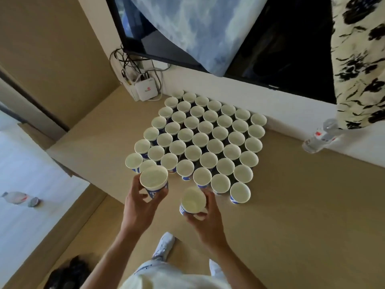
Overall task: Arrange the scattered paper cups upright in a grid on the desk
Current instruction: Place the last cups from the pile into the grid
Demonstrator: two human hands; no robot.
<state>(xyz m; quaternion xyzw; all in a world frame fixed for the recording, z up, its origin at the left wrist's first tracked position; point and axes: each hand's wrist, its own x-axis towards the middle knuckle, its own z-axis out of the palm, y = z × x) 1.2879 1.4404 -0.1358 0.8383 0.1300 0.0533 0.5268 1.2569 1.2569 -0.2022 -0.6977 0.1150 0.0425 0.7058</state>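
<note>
left hand (136, 202) grips an upright paper cup (153, 178) by its wall, raised just over the near-left corner of the grid (205, 140). right hand (205, 213) pinches a second cup (192, 200) between thumb and fingers, close to the bench (291, 205), beside the gap in the near row. step in hand: filling the last places of the front row. next move: lower each cup rim-up into its gap, walls touching neighbours, without knocking them. surroundings: white box (146, 89) with cables at the far left corner; plastic bottle (320, 136) well to the right. neither obstructs placement.
</note>
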